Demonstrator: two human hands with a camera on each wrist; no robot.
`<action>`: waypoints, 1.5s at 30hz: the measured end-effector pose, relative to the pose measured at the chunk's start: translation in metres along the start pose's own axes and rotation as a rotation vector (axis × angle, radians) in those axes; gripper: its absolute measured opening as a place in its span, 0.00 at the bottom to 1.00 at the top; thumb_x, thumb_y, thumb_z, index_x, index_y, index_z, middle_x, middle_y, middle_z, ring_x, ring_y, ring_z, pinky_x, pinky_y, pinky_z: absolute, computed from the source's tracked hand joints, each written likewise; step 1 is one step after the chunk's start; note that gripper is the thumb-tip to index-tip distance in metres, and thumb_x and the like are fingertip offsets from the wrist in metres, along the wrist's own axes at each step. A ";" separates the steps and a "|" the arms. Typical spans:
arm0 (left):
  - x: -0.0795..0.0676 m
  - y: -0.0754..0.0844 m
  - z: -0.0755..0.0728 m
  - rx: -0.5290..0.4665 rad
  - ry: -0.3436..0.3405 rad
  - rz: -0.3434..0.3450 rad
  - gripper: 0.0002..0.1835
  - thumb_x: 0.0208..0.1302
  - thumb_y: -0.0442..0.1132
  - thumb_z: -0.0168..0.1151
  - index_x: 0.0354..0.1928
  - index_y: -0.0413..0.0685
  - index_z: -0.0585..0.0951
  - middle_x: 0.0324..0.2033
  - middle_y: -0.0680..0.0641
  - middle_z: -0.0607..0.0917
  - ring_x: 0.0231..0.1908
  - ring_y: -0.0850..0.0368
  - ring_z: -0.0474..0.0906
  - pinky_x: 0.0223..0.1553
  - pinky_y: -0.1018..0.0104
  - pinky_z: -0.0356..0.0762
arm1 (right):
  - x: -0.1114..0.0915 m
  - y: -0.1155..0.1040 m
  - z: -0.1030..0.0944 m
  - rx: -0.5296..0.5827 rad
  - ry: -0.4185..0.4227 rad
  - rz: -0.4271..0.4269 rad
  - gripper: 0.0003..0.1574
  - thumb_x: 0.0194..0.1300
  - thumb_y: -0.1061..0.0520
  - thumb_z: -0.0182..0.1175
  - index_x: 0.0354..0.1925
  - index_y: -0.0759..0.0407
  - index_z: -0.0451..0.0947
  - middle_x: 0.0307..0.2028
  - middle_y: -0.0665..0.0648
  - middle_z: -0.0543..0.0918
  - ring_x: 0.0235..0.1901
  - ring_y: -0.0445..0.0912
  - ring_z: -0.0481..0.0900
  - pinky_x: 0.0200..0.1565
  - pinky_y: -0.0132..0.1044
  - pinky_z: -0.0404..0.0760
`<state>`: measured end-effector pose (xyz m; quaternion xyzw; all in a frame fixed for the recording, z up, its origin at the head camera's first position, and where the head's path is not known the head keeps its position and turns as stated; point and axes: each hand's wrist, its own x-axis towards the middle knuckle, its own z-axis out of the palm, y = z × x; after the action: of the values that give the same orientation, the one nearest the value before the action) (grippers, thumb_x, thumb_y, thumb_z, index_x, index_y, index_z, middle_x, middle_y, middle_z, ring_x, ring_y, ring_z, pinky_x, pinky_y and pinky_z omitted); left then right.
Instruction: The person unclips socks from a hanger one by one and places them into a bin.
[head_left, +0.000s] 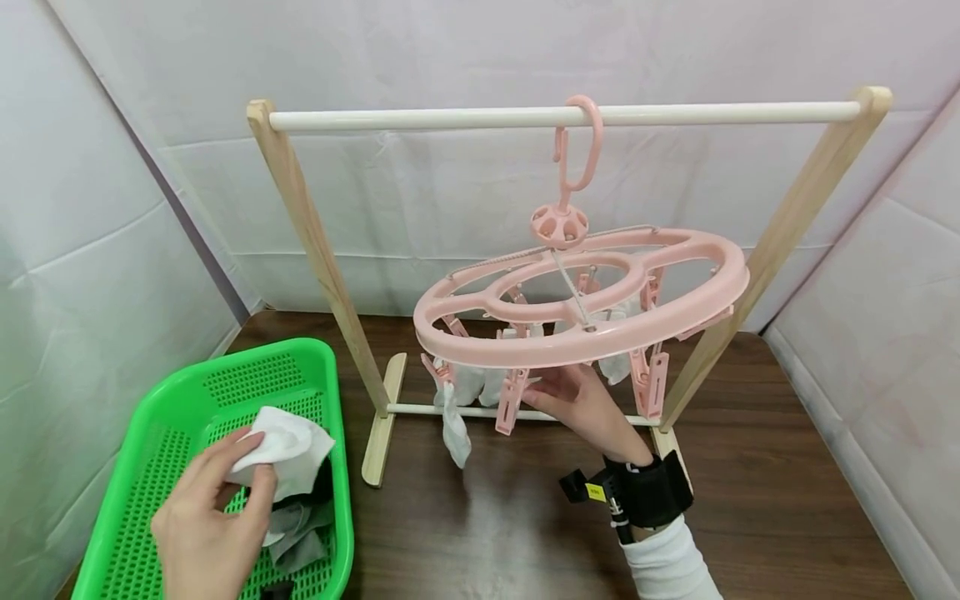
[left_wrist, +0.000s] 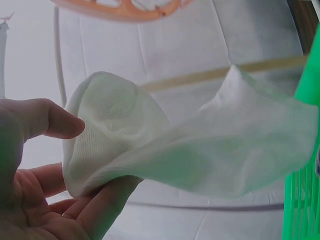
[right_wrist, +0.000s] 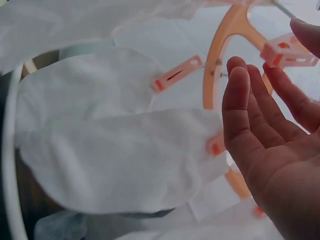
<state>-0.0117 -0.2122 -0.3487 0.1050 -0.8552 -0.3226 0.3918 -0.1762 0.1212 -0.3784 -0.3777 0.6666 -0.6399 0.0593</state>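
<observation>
My left hand (head_left: 217, 508) pinches a white sock (head_left: 288, 454) above the green basket. In the left wrist view, the sock (left_wrist: 200, 150) sags to the right from between thumb and fingers, its end near the thumb folded round. My right hand (head_left: 577, 408) reaches under the front rim of the pink round clip hanger (head_left: 525, 350). Its thumb and index finger pinch a pink clothespin (right_wrist: 289, 52), while the other fingers stay extended. Clipped white socks (right_wrist: 125, 160) hang beside this hand, partly hidden in the head view by the rim.
The hanger hooks onto the white bar (head_left: 420, 119) of a wooden-legged rack (head_left: 322, 242). The green basket (head_left: 341, 500) at the left contains grey and black cloth items (head_left: 300, 537). Another white sock (head_left: 455, 429) hangs at the hanger's left. Brown tabletop (head_left: 780, 500) lies below.
</observation>
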 end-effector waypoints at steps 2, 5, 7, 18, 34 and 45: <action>0.003 -0.005 -0.004 0.030 0.008 -0.027 0.14 0.54 0.23 0.62 0.43 0.35 0.86 0.46 0.38 0.84 0.35 0.94 0.65 0.34 0.92 0.64 | -0.003 0.003 -0.002 -0.035 0.000 -0.010 0.31 0.67 0.70 0.57 0.66 0.63 0.65 0.56 0.60 0.74 0.53 0.50 0.76 0.50 0.42 0.77; 0.007 -0.012 -0.008 0.075 -0.032 -0.089 0.14 0.57 0.26 0.62 0.46 0.35 0.85 0.48 0.37 0.82 0.35 0.83 0.74 0.34 0.93 0.61 | -0.009 0.006 -0.004 -0.071 0.004 -0.003 0.28 0.67 0.69 0.56 0.65 0.65 0.66 0.55 0.62 0.75 0.54 0.49 0.76 0.51 0.40 0.77; 0.010 -0.017 -0.009 0.106 -0.090 -0.139 0.14 0.59 0.28 0.61 0.48 0.34 0.84 0.52 0.35 0.80 0.37 0.66 0.81 0.33 0.92 0.60 | -0.012 0.007 -0.007 -0.078 0.011 0.005 0.26 0.68 0.69 0.56 0.63 0.65 0.68 0.54 0.64 0.76 0.53 0.49 0.76 0.51 0.40 0.77; 0.010 -0.024 -0.005 0.144 -0.257 -0.196 0.16 0.66 0.33 0.57 0.54 0.34 0.79 0.65 0.31 0.66 0.48 0.26 0.73 0.41 0.37 0.69 | -0.031 0.008 -0.027 -0.060 0.063 0.015 0.19 0.69 0.68 0.56 0.56 0.73 0.70 0.51 0.58 0.79 0.51 0.51 0.77 0.49 0.37 0.77; -0.006 -0.011 0.009 0.126 -0.260 -0.012 0.15 0.62 0.32 0.63 0.51 0.38 0.81 0.59 0.32 0.74 0.08 0.62 0.61 0.12 0.65 0.55 | -0.041 0.004 -0.046 -0.209 0.278 0.044 0.15 0.68 0.68 0.56 0.52 0.68 0.76 0.44 0.56 0.83 0.45 0.45 0.79 0.45 0.32 0.77; -0.014 0.000 0.012 0.096 -0.261 0.040 0.15 0.60 0.31 0.64 0.50 0.39 0.82 0.57 0.34 0.76 0.20 0.46 0.79 0.20 0.53 0.71 | -0.045 -0.015 -0.072 -0.138 0.612 -0.078 0.20 0.67 0.71 0.54 0.56 0.62 0.75 0.40 0.54 0.79 0.36 0.42 0.76 0.35 0.27 0.75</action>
<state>-0.0112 -0.2008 -0.3624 0.0636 -0.9153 -0.2843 0.2781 -0.1786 0.2073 -0.3702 -0.1960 0.6805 -0.6788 -0.1942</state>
